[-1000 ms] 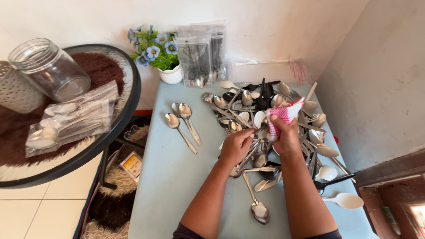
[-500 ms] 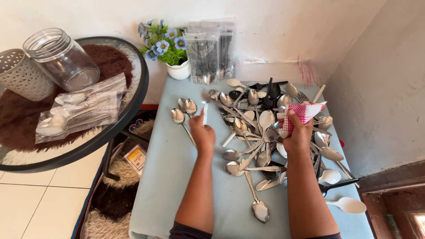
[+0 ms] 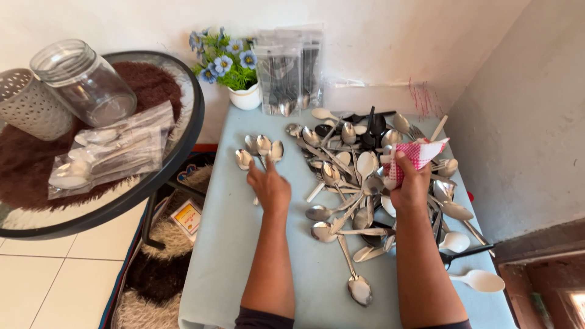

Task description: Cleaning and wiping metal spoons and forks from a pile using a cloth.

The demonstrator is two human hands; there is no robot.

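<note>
Spoons [image 3: 365, 183] were mostly left in a tangled heap, handles pointing every way, on the pale blue table [image 3: 225, 256]. Left of that heap, four metal spoons [image 3: 261, 149] had been set side by side, long axes running toward the wall, bowls farthest out. Their handles were covered by the left hand [image 3: 269, 187], fingers spread flat. A red checked cloth [image 3: 415, 157] was gripped in the right hand [image 3: 409, 186] over the heap

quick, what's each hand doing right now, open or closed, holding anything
Left hand: open, fingers spread flat over the handles of the small group of metal spoons, gripping nothing.
Right hand: closed on a red-and-white checked cloth, above the spoon pile.
</note>
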